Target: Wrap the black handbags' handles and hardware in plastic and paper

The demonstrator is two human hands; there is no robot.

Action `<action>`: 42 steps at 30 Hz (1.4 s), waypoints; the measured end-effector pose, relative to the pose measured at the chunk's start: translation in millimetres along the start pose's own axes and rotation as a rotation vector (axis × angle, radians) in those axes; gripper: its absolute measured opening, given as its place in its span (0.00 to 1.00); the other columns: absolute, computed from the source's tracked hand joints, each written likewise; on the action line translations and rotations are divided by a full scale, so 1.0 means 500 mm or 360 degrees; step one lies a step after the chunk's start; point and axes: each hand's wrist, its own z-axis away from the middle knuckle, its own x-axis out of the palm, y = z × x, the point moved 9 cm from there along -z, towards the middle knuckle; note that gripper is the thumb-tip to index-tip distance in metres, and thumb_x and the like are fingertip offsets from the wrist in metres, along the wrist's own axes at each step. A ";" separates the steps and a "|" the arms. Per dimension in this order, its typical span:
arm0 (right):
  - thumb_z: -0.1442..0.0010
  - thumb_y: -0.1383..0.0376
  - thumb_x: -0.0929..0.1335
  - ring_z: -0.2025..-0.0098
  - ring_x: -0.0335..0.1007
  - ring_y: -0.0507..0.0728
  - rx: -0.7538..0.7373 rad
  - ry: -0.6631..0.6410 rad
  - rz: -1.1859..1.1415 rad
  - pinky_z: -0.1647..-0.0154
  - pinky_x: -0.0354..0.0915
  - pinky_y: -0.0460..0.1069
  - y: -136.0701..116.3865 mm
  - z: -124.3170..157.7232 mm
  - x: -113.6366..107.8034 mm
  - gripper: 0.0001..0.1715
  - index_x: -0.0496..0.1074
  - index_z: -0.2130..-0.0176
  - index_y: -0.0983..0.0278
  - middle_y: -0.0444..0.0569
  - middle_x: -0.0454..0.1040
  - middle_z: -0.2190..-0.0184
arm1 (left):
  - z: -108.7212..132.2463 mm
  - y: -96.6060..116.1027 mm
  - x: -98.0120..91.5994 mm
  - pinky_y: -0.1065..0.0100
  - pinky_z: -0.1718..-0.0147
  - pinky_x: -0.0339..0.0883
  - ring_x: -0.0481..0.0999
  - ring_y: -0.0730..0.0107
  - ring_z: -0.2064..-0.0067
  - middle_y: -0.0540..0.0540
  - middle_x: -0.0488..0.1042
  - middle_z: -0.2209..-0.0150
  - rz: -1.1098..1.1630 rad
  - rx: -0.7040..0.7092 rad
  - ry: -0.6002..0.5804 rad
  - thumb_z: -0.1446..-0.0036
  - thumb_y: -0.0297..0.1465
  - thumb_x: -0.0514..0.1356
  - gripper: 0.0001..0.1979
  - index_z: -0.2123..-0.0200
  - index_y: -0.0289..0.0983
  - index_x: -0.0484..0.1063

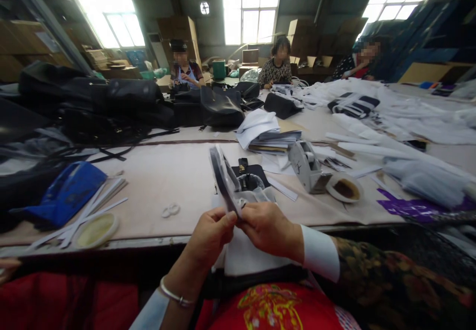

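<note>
Just above the table's front edge, my left hand [210, 233] is closed, its thumb and fingers pinching the lower end of a dark looped strap [222, 176] with pale wrapping along it. Close against it, my right hand [270, 227] is closed on the same strap and the wrapping, with its fingertips partly hidden. The strap stands upright from my hands. Behind it lies a small black bag [256, 172] with a metal clasp, partly covered by the strap and pale material. A white sheet [253, 258] hangs below my hands.
A tape dispenser [307, 164] and a bowl of brown stuff [345, 189] stand right. Stacked papers [275, 139] lie behind. To the left are white rings [171, 211], a shallow dish [95, 230] and a blue dustpan-like scoop [69, 191]. Black bags [221, 104] and several people are across the table.
</note>
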 end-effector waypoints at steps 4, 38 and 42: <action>0.36 0.74 0.61 0.72 0.65 0.56 -0.0217 -0.0079 0.0623 0.73 0.57 0.50 -0.019 0.014 0.035 0.14 0.73 0.68 0.68 0.55 0.74 0.72 | -0.008 -0.019 0.009 0.77 0.83 0.40 0.46 0.85 0.82 0.60 0.51 0.82 0.0188 0.0036 0.0160 0.55 0.37 0.74 0.19 0.74 0.34 0.68; 0.45 0.49 0.72 0.81 0.43 0.46 0.0868 -0.0483 -0.1825 0.81 0.41 0.45 0.047 0.026 0.054 0.22 0.69 0.68 0.64 0.36 0.55 0.80 | 0.052 0.061 0.009 0.72 0.69 0.62 0.67 0.73 0.70 0.50 0.68 0.75 -0.0929 0.0646 0.0155 0.42 0.34 0.66 0.10 0.73 0.35 0.77; 0.54 0.53 0.77 0.83 0.41 0.44 0.1235 -0.0250 -0.2162 0.83 0.36 0.45 0.049 0.026 0.068 0.22 0.69 0.71 0.66 0.36 0.57 0.83 | 0.082 0.075 0.035 0.71 0.70 0.62 0.68 0.72 0.71 0.49 0.69 0.75 -0.1269 0.0978 0.0255 0.39 0.31 0.61 0.11 0.74 0.35 0.75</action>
